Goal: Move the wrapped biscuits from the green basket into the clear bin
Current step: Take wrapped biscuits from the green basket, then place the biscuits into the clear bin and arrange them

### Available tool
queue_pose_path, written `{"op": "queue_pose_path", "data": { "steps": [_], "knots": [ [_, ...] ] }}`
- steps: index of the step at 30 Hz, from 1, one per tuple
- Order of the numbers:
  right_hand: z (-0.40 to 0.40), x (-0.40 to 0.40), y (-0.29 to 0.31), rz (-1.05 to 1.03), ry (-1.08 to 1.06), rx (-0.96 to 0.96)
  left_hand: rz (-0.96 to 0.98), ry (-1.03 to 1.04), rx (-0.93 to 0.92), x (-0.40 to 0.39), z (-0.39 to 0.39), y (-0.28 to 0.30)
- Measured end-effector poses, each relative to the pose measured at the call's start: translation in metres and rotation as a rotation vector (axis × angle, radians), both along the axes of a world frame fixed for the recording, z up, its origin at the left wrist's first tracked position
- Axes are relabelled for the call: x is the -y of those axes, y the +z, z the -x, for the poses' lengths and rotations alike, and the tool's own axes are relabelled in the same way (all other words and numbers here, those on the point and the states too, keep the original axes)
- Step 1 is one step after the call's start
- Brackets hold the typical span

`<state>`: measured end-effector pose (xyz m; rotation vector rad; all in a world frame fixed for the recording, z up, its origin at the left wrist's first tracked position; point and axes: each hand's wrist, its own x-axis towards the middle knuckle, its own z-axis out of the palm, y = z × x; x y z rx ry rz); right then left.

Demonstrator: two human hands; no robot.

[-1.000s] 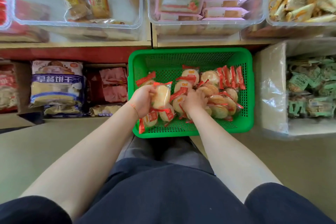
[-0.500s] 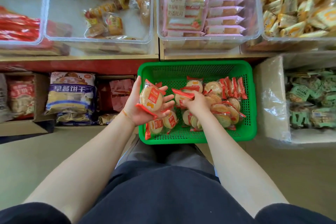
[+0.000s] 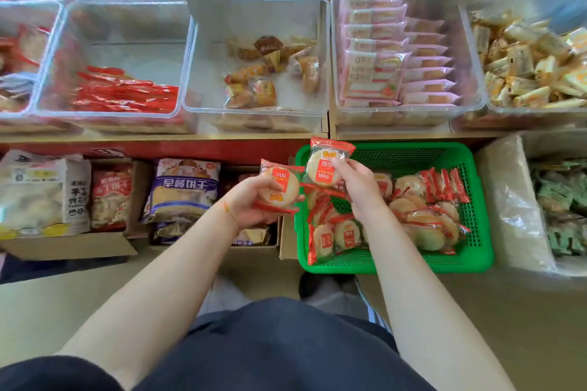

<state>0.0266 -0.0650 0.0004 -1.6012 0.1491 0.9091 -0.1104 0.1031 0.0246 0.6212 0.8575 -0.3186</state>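
The green basket point(image 3: 476, 200) stands on the floor at the right, holding several round biscuits in clear wrappers with red ends point(image 3: 422, 219). My left hand point(image 3: 251, 203) grips a small stack of wrapped biscuits point(image 3: 279, 189), held just left of the basket. My right hand point(image 3: 359, 187) holds one wrapped biscuit point(image 3: 325, 162) raised over the basket's far left corner. Clear bins line the shelf above; one point(image 3: 203, 73) holds a few assorted wrapped pastries, and the bin to its left point(image 3: 57, 51) holds red packets.
Cardboard boxes with bagged biscuits point(image 3: 184, 190) sit under the shelf at left. A bin of pink packets point(image 3: 394, 60) and one of yellow snacks point(image 3: 524, 67) stand on the shelf at right. A plastic-lined box of green packets point(image 3: 559, 200) is beside the basket.
Both hands rose out of the basket. My right hand lifted one biscuit up; my left hand moved left with its stack. The view tilted up, showing more of the shelf bins.
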Motion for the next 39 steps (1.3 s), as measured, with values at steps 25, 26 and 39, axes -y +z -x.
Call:
{"op": "queue_pose_path", "data": {
  "steps": [25,26,39],
  "knots": [
    [0.173,-0.370,0.104,0.049,0.118,0.343,-0.974,-0.217,0.143,-0.421,0.151,0.055],
    [0.166,-0.378,0.107,0.083,0.107,0.355,-1.030,-0.218,0.122,-0.426,0.143,0.056],
    [0.056,-0.507,0.033,0.456,0.351,0.803,-1.546,-0.197,0.093,-0.479,0.051,0.013]
  ]
}}
